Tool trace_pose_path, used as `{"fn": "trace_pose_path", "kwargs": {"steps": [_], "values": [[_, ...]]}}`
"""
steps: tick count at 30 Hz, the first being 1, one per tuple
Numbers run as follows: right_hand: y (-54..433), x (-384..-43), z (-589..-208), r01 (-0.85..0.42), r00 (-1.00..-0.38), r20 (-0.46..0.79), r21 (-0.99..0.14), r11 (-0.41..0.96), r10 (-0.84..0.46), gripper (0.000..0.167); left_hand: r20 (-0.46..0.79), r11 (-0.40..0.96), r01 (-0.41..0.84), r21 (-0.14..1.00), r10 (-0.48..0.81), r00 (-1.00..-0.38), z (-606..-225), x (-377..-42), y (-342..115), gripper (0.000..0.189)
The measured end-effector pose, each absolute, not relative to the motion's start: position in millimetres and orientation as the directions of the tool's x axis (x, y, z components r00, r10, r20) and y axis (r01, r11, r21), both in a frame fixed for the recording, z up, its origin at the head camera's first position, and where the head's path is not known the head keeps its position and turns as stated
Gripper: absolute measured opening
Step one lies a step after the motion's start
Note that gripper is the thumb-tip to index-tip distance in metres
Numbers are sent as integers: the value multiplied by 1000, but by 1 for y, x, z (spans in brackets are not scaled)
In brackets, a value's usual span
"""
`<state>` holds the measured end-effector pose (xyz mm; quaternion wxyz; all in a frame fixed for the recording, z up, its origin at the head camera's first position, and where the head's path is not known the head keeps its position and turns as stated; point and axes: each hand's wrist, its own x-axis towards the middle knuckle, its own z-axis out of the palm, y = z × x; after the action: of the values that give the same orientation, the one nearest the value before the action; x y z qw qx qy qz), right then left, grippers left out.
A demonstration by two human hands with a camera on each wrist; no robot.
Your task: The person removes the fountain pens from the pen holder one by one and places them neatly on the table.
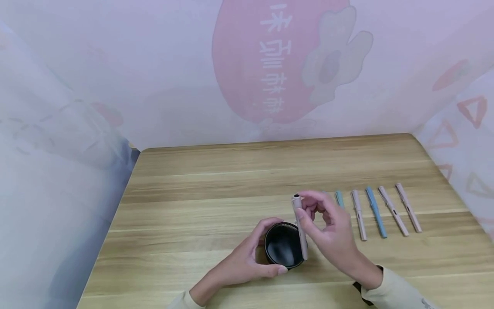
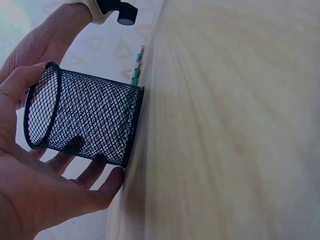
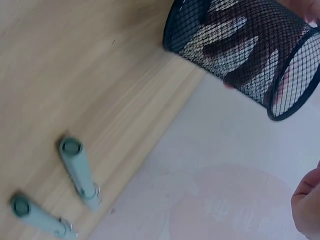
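A black mesh pen holder (image 1: pixel 283 245) stands upright on the table with its round mouth facing up. My left hand (image 1: pixel 252 259) grips it from the left, thumb at the near side and fingers around the far side; the left wrist view shows this pen holder (image 2: pixel 90 112) side-on. Between thumb and fingers, my right hand (image 1: pixel 335 236) pinches a pale pinkish pen (image 1: pixel 302 240), which overlaps the holder's right rim in the head view. Only a bit of the right hand's fingers (image 3: pixel 307 205) shows in the right wrist view, and the held pen is outside that frame.
Right of my hands lies a row of capped pens: a teal pen (image 1: pixel 339 198) partly behind the right hand, a blue pen (image 1: pixel 376 213) and several pale pink pens (image 1: pixel 408 208). Two green pens (image 3: pixel 80 172) show up close in the right wrist view. A printed curtain (image 1: pixel 173 86) hangs behind the table.
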<state>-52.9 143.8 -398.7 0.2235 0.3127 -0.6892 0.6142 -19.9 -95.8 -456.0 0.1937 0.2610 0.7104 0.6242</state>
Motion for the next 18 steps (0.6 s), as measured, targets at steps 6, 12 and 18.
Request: {"fn": "trace_pose_path", "kwargs": {"steps": [6, 12, 18], "values": [[154, -56, -395, -683, -730, 668, -724, 100, -147, 44, 107, 59, 180, 982, 613, -783, -456, -20, -96, 89], [166, -58, -404, -621, -784, 608, -766, 167, -127, 41, 115, 53, 186, 981, 614, -781, -455, -20, -96, 89], [180, -63, -413, -553, -833, 546, -818, 159, -90, 40, 37, 88, 115, 989, 617, -786, -453, -20, -98, 93]]}}
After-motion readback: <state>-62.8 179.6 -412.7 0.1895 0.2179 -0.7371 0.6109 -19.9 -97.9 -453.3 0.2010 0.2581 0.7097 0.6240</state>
